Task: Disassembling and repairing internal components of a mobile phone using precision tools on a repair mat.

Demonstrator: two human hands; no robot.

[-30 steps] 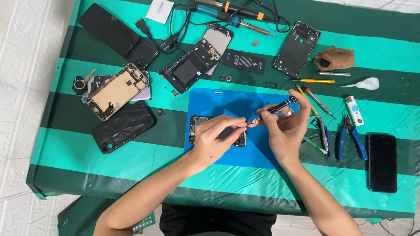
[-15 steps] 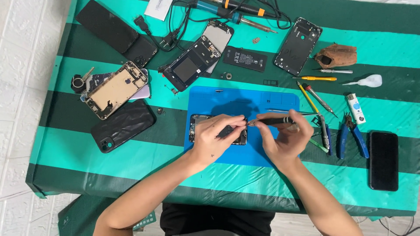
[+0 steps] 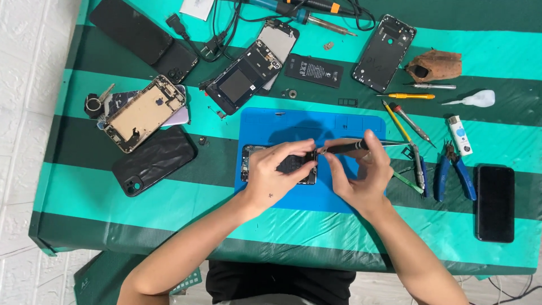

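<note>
An opened phone (image 3: 248, 164) lies on a blue work mat (image 3: 293, 124) in the middle of the table. My left hand (image 3: 276, 175) rests on top of the phone, fingers pinched at its right end. My right hand (image 3: 361, 172) holds a dark tool, a screwdriver or tweezers (image 3: 344, 148), level, with its tip pointing left at the phone's upper right corner, next to my left fingertips. Much of the phone is hidden under my left hand.
Several phone bodies and back covers (image 3: 144, 113) lie at the left and back, with a battery (image 3: 314, 70) and a soldering iron (image 3: 305, 12). Screwdrivers (image 3: 406, 96), blue pliers (image 3: 454, 166), a small white bottle (image 3: 480, 99) and a black phone (image 3: 495, 202) lie on the right.
My right hand has lowered and turned the tool from a raised slant to level, bringing its tip left to the phone. My left hand stays on the phone.
</note>
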